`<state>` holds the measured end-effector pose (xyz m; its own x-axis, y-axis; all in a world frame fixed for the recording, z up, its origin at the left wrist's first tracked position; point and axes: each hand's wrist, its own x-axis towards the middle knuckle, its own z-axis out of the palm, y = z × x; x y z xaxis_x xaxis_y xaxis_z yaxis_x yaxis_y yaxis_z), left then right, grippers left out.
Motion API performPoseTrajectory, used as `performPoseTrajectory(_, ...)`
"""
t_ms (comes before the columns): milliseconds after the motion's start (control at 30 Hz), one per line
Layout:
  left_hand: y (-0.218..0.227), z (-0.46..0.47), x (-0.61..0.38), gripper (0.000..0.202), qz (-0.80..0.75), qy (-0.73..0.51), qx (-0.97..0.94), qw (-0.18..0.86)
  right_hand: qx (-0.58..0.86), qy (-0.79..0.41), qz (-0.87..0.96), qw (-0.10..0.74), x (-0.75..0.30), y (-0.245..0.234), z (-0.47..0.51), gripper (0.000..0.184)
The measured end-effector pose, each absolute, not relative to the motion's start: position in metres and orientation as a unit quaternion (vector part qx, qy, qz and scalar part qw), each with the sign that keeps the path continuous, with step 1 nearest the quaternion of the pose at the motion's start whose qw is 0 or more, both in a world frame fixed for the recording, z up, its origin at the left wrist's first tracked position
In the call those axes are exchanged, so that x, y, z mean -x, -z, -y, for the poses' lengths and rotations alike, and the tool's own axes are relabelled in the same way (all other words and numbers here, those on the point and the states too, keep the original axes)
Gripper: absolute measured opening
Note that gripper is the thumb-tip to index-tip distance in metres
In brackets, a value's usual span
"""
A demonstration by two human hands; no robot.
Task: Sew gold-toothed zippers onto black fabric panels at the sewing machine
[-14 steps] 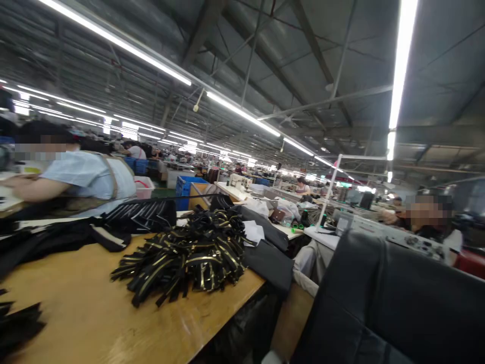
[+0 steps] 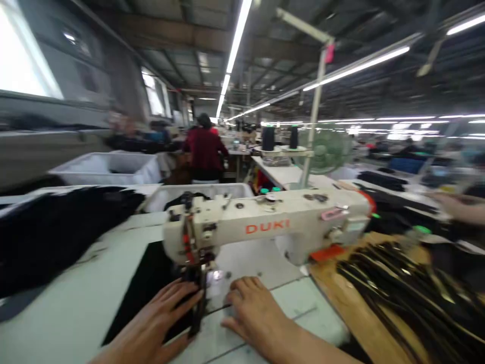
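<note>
A white sewing machine (image 2: pixel 250 222) with orange letters stands in front of me, its needle end at the left. My left hand (image 2: pixel 162 313) lies on a black fabric piece (image 2: pixel 146 283), fingers stretched out and thumb apart, just left of the presser foot. By its fingertips a narrow dark strip (image 2: pixel 199 308), perhaps a zipper, runs from the foot toward me. On the pale machine bed (image 2: pixel 314 308), right of the foot, rests my right hand (image 2: pixel 261 313); its fingers are slightly bent, the thumb is apart, and nothing shows in it.
Several black zippers with gold teeth (image 2: pixel 401 288) are heaped on a brown surface at the right. Dark fabric (image 2: pixel 64 227) covers the left side. A thread stand (image 2: pixel 312 111) and white bins (image 2: pixel 106 169) stand behind the machine. A person in dark red (image 2: pixel 204 149) is farther back.
My view has swung from a wooden table with a zipper pile to the sewing machine. Both my hands, out of view before, now show at the machine.
</note>
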<state>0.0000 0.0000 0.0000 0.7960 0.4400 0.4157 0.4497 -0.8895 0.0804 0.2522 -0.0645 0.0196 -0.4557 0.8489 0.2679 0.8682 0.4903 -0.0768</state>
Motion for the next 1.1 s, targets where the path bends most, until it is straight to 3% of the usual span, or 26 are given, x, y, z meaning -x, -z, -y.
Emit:
performPoseTrajectory(67,-0.004,0.005,0.019,0.064,0.269,0.161,0.949,-0.011,0.459,0.003,0.868,0.188,-0.238,-0.015,0.041,0.025)
performPoseTrajectory(200,-0.006,0.005,0.012,0.072,0.288,0.139,0.944,-0.083,0.407,-0.031,0.883,0.233,-0.228,-0.005,0.016,0.03)
performPoseTrajectory(533,-0.015,0.011,0.012,0.056,0.26,0.2,0.943,-0.058,0.364,0.008,0.897,0.25,-0.226,0.02,0.013,0.034)
performPoseTrajectory(767,-0.023,0.008,0.01,0.044,0.254,0.219,0.939,-0.076,0.312,0.135,0.891,0.301,-0.221,0.038,0.005,0.03)
performPoseTrajectory(933,-0.018,-0.002,0.018,0.055,0.274,0.139,0.95,-0.062,0.323,0.142,0.887,0.299,-0.218,0.039,0.0,0.037)
performPoseTrajectory(1100,-0.007,-0.015,0.023,0.068,0.311,0.05,0.942,-0.113,0.373,0.079,0.889,0.253,-0.222,0.031,0.001,0.05)
